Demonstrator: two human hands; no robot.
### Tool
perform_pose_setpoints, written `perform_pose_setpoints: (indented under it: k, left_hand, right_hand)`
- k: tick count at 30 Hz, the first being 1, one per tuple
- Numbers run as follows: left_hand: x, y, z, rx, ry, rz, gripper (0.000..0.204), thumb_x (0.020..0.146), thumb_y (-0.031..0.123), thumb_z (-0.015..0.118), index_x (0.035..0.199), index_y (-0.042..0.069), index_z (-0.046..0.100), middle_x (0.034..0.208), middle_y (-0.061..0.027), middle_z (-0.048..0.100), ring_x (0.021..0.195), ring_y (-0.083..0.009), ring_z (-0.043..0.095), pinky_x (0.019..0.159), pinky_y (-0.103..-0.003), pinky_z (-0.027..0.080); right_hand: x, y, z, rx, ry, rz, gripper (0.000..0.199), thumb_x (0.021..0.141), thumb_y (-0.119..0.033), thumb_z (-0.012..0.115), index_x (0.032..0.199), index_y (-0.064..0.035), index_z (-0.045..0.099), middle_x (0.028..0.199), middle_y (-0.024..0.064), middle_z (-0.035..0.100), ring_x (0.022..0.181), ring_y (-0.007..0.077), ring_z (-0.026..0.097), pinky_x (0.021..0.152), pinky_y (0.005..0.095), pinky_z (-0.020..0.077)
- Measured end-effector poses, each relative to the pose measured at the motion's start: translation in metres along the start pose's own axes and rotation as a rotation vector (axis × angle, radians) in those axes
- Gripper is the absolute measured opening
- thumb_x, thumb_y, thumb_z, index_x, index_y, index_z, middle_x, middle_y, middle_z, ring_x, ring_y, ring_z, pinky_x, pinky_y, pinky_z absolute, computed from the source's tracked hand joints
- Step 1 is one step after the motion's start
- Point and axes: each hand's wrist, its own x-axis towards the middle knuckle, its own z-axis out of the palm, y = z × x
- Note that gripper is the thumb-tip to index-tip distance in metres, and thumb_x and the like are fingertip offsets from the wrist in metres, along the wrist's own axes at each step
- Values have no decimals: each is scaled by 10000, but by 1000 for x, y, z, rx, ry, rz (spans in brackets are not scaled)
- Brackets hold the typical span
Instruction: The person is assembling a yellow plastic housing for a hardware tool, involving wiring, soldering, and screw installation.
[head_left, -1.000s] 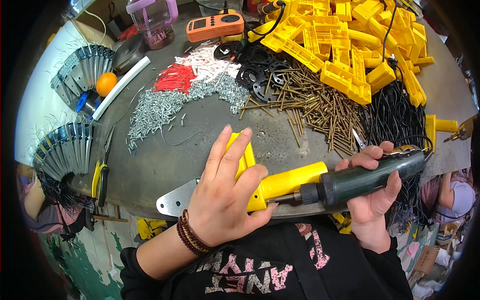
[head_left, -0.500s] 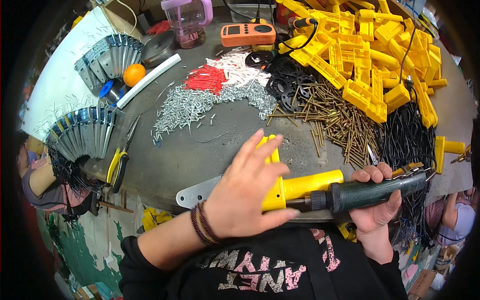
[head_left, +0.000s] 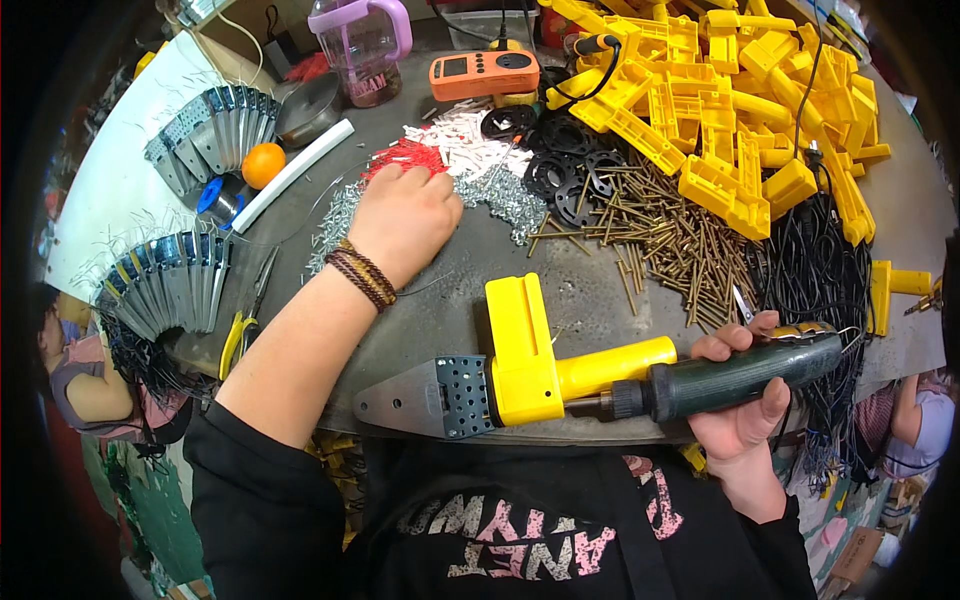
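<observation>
My right hand (head_left: 738, 405) is wrapped round a dark green electric screwdriver (head_left: 745, 375), held level. Its shaft reaches left to the lower right side of a yellow plastic housing (head_left: 525, 365) with a tube-like handle. A tapered grey metal plate (head_left: 415, 397) with a perforated dark end is joined to the housing's left side; the whole piece lies at the table's near edge. My left hand (head_left: 410, 222) is closed, knuckles up, over the heap of silver screws (head_left: 345, 215) and short red sleeves (head_left: 408, 155). Its fingertips are hidden, so what they pinch cannot be made out.
Yellow housings (head_left: 720, 120), long brass-coloured screws (head_left: 660, 225), black rings (head_left: 570, 170) and black cables (head_left: 815, 270) crowd the right. Leftward are fanned metal plates (head_left: 165, 285), pliers (head_left: 235, 340) and an orange ball-like thing (head_left: 263, 166). An orange meter (head_left: 484, 73) and a jug (head_left: 362, 60) stand behind.
My left hand has moved from above the yellow housing up and left to the small-parts heap, its spread fingers now curled. My right hand still holds the screwdriver at the housing.
</observation>
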Motion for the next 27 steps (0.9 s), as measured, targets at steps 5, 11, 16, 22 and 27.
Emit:
perform_pose_setpoints:
  k: [5,11,16,22,27]
  left_hand:
    - [3,6,5,114,2,111,48,773,168,572,749,129,586,803,-14,534,774,-164,576,677,-313,456]
    - [11,6,10,97,-68,61,73,814,160,557,778,112,599,824,-34,546,793,-184,598,645,-330,487]
    - [9,9,15,16,-91,-40,84,830,139,546,802,81,599,827,-54,547,766,-198,608,614,-349,526]
    - [9,11,9,-26,-215,-267,87,846,109,536,864,52,599,901,-88,594,810,-238,671,657,-392,559]
    - [16,2,0,-85,-267,-228,82,834,93,552,864,49,615,956,-109,616,842,-255,685,684,-397,564]
  right_hand:
    - [3,2,1,0,-6,-12,618,757,-161,827,1292,-235,525,1112,-6,549,1068,185,490,1048,370,381]
    - [2,3,-3,-45,34,-21,619,720,-234,841,1271,-268,560,1101,-4,565,1078,199,479,1034,383,381]
    - [1,5,-4,-45,33,-36,578,728,-227,841,1238,-255,570,1099,0,573,1090,204,484,1037,391,379]
    - [1,6,2,-31,45,-31,541,739,-206,833,1212,-245,572,1085,3,588,1096,205,491,1046,405,376]
    - [1,4,-1,-5,85,-30,551,744,-201,825,1228,-245,565,1074,1,589,1100,207,492,1053,427,372]
